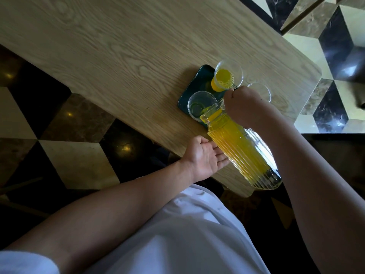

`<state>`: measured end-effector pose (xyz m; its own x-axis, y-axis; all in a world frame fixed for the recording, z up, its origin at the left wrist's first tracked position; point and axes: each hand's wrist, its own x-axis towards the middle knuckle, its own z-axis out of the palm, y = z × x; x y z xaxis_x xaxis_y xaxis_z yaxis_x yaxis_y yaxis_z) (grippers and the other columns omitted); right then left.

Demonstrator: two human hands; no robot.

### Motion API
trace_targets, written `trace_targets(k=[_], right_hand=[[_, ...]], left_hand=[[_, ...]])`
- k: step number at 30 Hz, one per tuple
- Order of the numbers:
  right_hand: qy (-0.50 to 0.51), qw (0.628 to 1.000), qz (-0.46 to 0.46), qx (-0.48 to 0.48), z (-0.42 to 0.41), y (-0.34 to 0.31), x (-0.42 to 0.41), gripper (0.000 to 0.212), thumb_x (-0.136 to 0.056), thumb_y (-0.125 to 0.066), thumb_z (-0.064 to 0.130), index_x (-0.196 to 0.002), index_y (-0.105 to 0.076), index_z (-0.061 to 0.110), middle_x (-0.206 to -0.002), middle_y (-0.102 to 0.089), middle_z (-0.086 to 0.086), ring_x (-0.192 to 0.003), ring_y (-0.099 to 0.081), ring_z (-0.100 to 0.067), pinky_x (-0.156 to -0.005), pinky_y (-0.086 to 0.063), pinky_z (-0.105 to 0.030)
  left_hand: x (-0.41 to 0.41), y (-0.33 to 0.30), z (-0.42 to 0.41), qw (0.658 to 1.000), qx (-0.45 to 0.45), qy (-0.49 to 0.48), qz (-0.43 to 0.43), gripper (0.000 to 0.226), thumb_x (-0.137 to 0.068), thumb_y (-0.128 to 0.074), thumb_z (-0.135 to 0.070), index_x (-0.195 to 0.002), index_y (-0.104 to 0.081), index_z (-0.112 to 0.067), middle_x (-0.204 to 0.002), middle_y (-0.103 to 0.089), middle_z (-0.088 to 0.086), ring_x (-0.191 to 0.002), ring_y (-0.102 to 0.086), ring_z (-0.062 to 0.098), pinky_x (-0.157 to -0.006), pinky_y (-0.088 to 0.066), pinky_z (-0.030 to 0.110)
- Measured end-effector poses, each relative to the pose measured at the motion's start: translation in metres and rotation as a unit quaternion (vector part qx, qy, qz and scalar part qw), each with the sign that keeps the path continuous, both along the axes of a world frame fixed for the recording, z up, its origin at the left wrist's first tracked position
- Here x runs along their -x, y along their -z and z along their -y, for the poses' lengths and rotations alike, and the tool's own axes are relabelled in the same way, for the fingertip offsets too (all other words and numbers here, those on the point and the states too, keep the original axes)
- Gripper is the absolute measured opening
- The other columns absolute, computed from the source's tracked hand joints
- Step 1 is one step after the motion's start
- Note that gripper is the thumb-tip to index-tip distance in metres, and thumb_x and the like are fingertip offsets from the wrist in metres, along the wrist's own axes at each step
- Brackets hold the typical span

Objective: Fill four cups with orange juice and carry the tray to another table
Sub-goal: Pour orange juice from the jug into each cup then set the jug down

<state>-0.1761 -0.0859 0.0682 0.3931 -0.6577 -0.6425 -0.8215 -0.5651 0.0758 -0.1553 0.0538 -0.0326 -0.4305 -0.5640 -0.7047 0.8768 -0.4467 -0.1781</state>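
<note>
The left hand (205,155) lies flat with straight fingers under the side of the tilted ribbed glass jug (241,149), which looks heavy with juice, slick and breakable, so propping the belly makes sense. Its spout hangs over an empty clear cup (199,105) on the dark tray (203,76) near the desk (118,56) edge. The right hand (243,103) grips the jug's handle; a filled cup (227,78) and a third cup (260,91) behind the wrist crowd the pour.

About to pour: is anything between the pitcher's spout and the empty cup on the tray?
Nothing visible. The ribbed glass pitcher is tilted with its spout directly over the rim of the empty clear plastic cup on the dark green tray.
</note>
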Motion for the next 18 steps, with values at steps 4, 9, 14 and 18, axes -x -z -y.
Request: trace_targets(k=[4,9,14,18], right_hand=[[-0.029,0.999,-0.019,-0.003,-0.001,-0.001,-0.003,0.038,-0.092,-0.049,-0.001,-0.128,-0.042,-0.010,-0.101,-0.059,-0.022,-0.061,-0.040,-0.023,-0.055,-0.032,-0.033],[-0.092,0.994,-0.059,0.004,0.002,-0.003,-0.006,0.041,-0.092,-0.051,-0.002,-0.130,-0.039,-0.012,-0.104,-0.063,-0.021,-0.069,-0.042,-0.023,-0.061,-0.035,-0.033],[-0.136,0.986,-0.091,0.012,-0.001,-0.009,-0.011,0.041,-0.093,-0.051,0.000,-0.130,-0.039,-0.012,-0.091,-0.059,-0.016,-0.071,-0.048,-0.023,-0.050,-0.030,-0.027],[-0.144,0.985,-0.092,0.016,0.000,-0.007,-0.011,0.046,-0.094,-0.053,0.003,-0.133,-0.036,-0.012,-0.108,-0.061,-0.016,-0.090,-0.059,-0.028,-0.058,-0.039,-0.029]], left_hand=[[-0.001,0.000,-0.002,1.000,0.000,0.005,-0.002,0.064,-0.096,-0.023,-0.030,-0.154,-0.023,-0.003,-0.161,-0.022,0.024,-0.151,-0.017,0.036,-0.123,-0.013,0.051],[-0.002,-0.008,0.000,1.000,-0.009,-0.006,0.001,0.065,-0.100,-0.020,-0.029,-0.157,-0.001,-0.005,-0.165,-0.002,0.021,-0.153,-0.004,0.037,-0.123,-0.010,0.051],[-0.004,-0.012,0.000,1.000,0.004,0.006,0.010,0.064,-0.099,-0.020,-0.028,-0.157,-0.004,-0.004,-0.165,-0.005,0.021,-0.153,-0.005,0.036,-0.123,-0.010,0.051],[-0.003,-0.013,0.000,1.000,0.003,0.001,0.017,0.065,-0.100,-0.020,-0.029,-0.156,0.002,-0.006,-0.165,0.001,0.020,-0.153,-0.003,0.036,-0.123,-0.010,0.051]])
